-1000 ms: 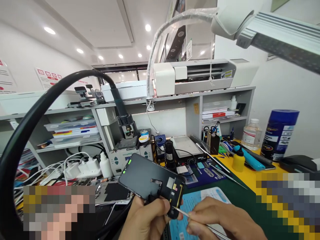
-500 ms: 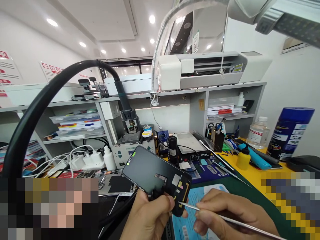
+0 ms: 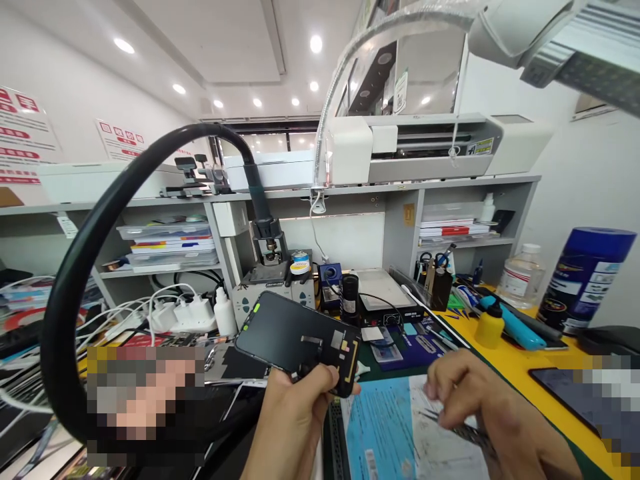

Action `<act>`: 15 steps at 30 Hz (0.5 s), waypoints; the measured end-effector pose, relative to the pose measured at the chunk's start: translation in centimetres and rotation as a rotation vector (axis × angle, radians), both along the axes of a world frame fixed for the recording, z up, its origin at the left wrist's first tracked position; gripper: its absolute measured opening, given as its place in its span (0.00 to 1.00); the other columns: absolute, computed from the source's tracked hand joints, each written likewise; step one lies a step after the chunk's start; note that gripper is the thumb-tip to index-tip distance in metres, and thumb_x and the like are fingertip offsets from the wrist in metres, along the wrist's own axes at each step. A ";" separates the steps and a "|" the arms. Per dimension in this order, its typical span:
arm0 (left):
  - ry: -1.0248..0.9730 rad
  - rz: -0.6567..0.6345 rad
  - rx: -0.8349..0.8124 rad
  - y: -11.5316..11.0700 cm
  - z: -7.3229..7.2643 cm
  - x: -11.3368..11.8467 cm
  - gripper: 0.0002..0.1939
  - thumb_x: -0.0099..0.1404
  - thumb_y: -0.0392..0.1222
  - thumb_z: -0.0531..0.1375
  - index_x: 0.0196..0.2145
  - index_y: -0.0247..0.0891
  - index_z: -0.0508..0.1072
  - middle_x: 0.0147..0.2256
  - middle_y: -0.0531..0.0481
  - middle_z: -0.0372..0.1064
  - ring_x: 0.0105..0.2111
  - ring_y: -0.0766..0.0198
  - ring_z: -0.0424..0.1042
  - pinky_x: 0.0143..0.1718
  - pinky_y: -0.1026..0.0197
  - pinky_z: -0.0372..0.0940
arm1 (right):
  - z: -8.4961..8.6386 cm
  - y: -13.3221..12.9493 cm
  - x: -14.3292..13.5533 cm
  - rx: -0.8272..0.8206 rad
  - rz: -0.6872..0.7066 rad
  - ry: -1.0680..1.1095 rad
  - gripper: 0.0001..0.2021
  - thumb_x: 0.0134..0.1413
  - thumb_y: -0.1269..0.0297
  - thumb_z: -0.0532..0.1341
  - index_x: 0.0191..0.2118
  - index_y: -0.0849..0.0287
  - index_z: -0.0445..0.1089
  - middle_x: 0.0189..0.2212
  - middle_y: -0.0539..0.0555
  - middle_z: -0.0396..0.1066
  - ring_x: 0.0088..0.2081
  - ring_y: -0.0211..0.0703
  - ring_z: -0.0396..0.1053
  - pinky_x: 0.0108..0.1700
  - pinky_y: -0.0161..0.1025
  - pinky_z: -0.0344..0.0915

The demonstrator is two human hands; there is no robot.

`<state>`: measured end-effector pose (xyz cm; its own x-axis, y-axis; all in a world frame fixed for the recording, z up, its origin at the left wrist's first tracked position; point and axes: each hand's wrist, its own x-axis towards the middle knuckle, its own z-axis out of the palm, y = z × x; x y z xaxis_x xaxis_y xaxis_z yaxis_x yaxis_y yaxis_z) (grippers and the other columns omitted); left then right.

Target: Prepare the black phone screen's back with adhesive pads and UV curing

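My left hand [image 3: 303, 407] is closed around the lower end of a phone screen [image 3: 285, 333], its thumb pressed on the back near the gold contacts and flex cable. The screen is tilted, its dark inner side up, with green marks at the far left corner. My right hand [image 3: 485, 407] is apart from the screen, over the right part of a blue and white sheet [image 3: 383, 427]. Its fingers are curled around a slim pointed metal tool [image 3: 430, 416], the tip pointing left. The hand hides most of the tool, and blur obscures the rest.
A thick black hose [image 3: 55, 320] arches on the left. Behind the screen stand a grey device [image 3: 243, 301], a white bottle [image 3: 224, 313] and a black cylinder [image 3: 350, 300]. To the right are a yellow bottle [image 3: 490, 327], a clear bottle [image 3: 520, 277] and a blue can [image 3: 583, 280].
My right hand has drawn back to the right, taking the metal tool's tip off the screen's contact area. The screen has shifted slightly left and up in view. The camera view has also shifted.
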<state>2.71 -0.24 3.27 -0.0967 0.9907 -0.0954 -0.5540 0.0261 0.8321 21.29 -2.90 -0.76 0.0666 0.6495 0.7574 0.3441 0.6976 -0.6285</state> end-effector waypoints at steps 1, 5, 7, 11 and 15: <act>0.004 -0.005 0.009 0.1 -0.1 -0.1 0.07 0.50 0.29 0.65 0.28 0.35 0.72 0.30 0.50 0.73 0.30 0.63 0.70 0.31 0.57 0.73 | 0.1 0.4 0.4 -0.029 -0.006 -0.016 0.25 0.72 0.56 0.41 0.26 0.55 0.64 0.30 0.54 0.69 0.35 0.45 0.71 0.35 0.39 0.66; 0.052 -0.013 0.039 0.7 -0.5 -0.3 0.04 0.49 0.32 0.66 0.23 0.33 0.73 0.26 0.51 0.69 0.28 0.62 0.67 0.28 0.56 0.73 | 1.4 2.2 2.0 -0.248 -0.094 -0.486 0.26 0.72 0.54 0.37 0.27 0.56 0.61 0.21 0.49 0.60 0.25 0.42 0.63 0.30 0.39 0.59; 0.059 -0.016 0.049 1.0 -0.8 -0.4 0.03 0.48 0.32 0.66 0.24 0.33 0.75 0.25 0.51 0.68 0.27 0.63 0.66 0.27 0.56 0.73 | 2.1 2.9 2.5 -0.354 -0.117 -0.682 0.21 0.70 0.54 0.48 0.25 0.56 0.60 0.19 0.47 0.60 0.22 0.40 0.59 0.25 0.37 0.52; 0.060 -0.016 0.053 1.5 -1.1 -0.5 0.04 0.47 0.32 0.67 0.23 0.31 0.75 0.25 0.51 0.67 0.27 0.64 0.65 0.27 0.56 0.73 | 2.6 4.5 2.5 -0.427 -0.064 -0.881 0.04 0.58 0.65 0.63 0.33 0.57 0.69 0.29 0.50 0.71 0.32 0.44 0.68 0.30 0.37 0.58; 0.061 -0.016 0.048 1.7 -1.3 -0.5 0.04 0.46 0.32 0.67 0.20 0.31 0.74 0.24 0.51 0.67 0.26 0.64 0.65 0.28 0.56 0.73 | 2.1 6.8 2.3 -0.469 -0.018 -1.003 0.07 0.61 0.62 0.63 0.40 0.61 0.71 0.36 0.52 0.72 0.38 0.43 0.71 0.40 0.42 0.68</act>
<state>2.18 1.46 1.94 -0.0848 0.9955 -0.0425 -0.5019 -0.0058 0.8649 23.64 3.93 1.34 -0.4274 0.8913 0.1515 0.8528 0.4531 -0.2596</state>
